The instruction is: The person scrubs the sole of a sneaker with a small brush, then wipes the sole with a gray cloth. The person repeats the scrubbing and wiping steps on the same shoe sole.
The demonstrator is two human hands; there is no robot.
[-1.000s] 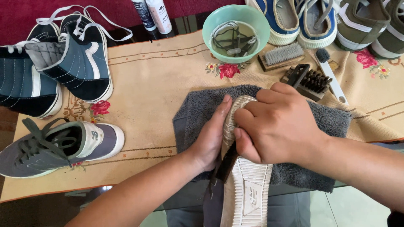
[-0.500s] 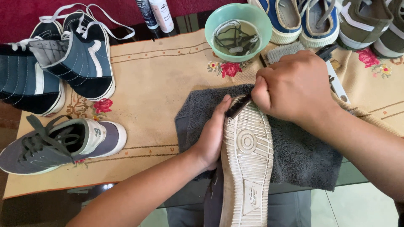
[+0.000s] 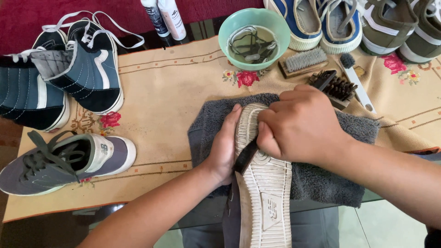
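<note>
**Sole-up sneaker under a brush on a grey towel**

Under both hands lies a tan runner cloth (image 3: 161, 105) with embroidered red flowers, spread over a dark glass-topped table (image 3: 202, 30); a dark red surface (image 3: 69, 14) shows beyond its far edge, and pale floor tiles (image 3: 367, 220) show below the near edge. Beneath the fingers, a folded grey towel (image 3: 349, 133) sits on the cloth. On it rests an upturned sneaker (image 3: 264, 193), pale ribbed sole facing up, toe pointing away from the person.

The right hand (image 3: 301, 126) is curled in a fist over the forward part of the sole, fingers closed around a dark-handled brush (image 3: 245, 156), of which only the handle end shows below the thumb. The left hand (image 3: 225, 147) lies along the shoe's left edge, fingers together and pressed flat to its side, thumb tucked under.

Well left of the left fingers stand a pair of navy high-top sneakers (image 3: 87, 73) with loose white laces, and nearer the person a grey sneaker (image 3: 64, 160) with dark green laces. Beyond the right knuckles sit a mint-green bowl (image 3: 229, 27) of water with laces soaking in it, a wooden pale-bristled brush (image 3: 303, 62), a dark stiff-bristled brush (image 3: 335, 87) just beside the knuckles, and a slim white-handled brush (image 3: 358, 82). Along the far edge stand blue canvas shoes (image 3: 317, 23), olive shoes (image 3: 404, 27) and two small bottles (image 3: 163, 16).
</note>
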